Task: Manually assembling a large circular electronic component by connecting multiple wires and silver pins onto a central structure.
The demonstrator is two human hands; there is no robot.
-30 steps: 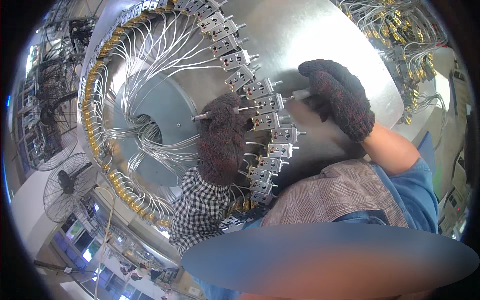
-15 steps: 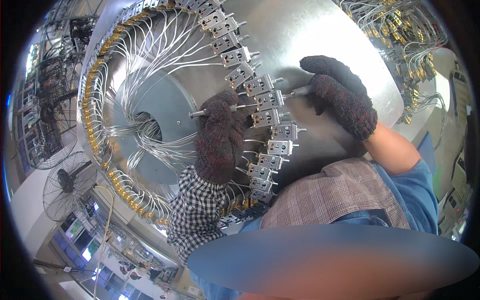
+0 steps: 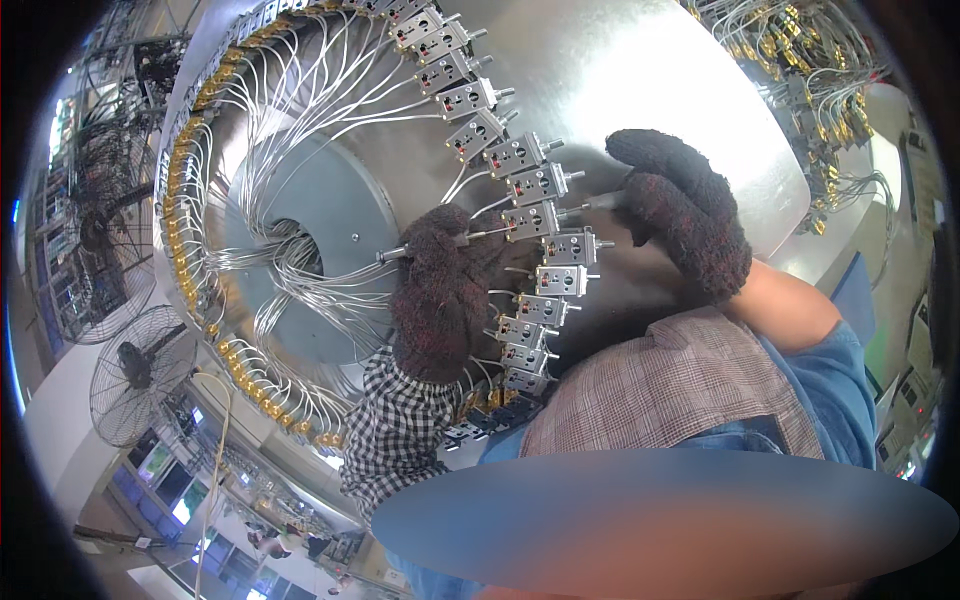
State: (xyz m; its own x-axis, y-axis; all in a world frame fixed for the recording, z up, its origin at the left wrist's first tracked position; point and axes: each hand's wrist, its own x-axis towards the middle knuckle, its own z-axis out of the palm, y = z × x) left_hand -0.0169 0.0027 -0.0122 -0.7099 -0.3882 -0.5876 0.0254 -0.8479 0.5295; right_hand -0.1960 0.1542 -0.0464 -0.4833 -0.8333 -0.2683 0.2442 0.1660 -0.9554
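My left hand, in a dark knitted glove, is closed around a slim metal rod-like tool. Its thin tip reaches the inner side of a small silver metal block, one of a curved row. On the block's outer side, my right hand, gloved alike, pinches a grey tapered tool whose point meets the block's stud. The right index finger is stretched out above. White wires run from several blocks to the hole in a grey disc. Fingertips of the left hand are partly hidden.
A ring of gold-coloured fittings curves round the left of the disc. Right of the row lies a shiny metal surface. Bundled wires with gold ends hang at the far right. A black fan stands at the left.
Both hands have shifted slightly nearer to me along the row, each with its tool. The tools now meet a nearer block than before.
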